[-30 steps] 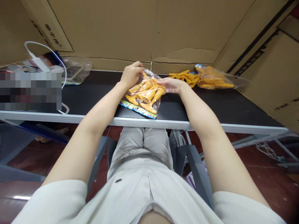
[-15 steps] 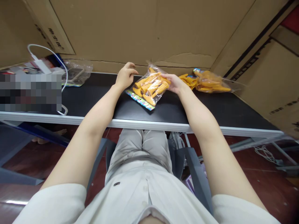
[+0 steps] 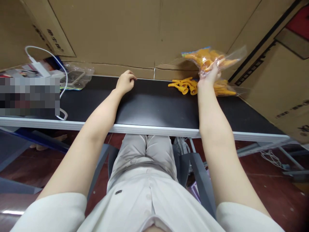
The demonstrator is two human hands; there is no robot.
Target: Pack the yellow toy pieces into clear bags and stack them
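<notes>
My right hand (image 3: 212,71) is raised at the right, above the back of the black table. It grips a clear plastic bag of orange horn-shaped pieces (image 3: 204,58) from below, with its coloured header pointing left. Just left of my right wrist, several loose orange horn-shaped pieces (image 3: 184,88) lie on the tabletop. Behind that wrist, partly hidden, rests a second bag of orange pieces (image 3: 225,89). My left hand (image 3: 126,81) rests on the table left of the middle, its fingers curled in and nothing seen in them.
A tall cardboard wall (image 3: 108,32) closes off the back of the table (image 3: 154,111). Cardboard panels (image 3: 287,77) stand on the right. On the left lie a clear plastic packet (image 3: 78,77), a white cable (image 3: 65,71) and papers, partly pixelated.
My right hand has carried the bag from the table's middle up to the right and turned it. The loose pieces now show more fully. My left hand has shifted slightly, its fingers more curled.
</notes>
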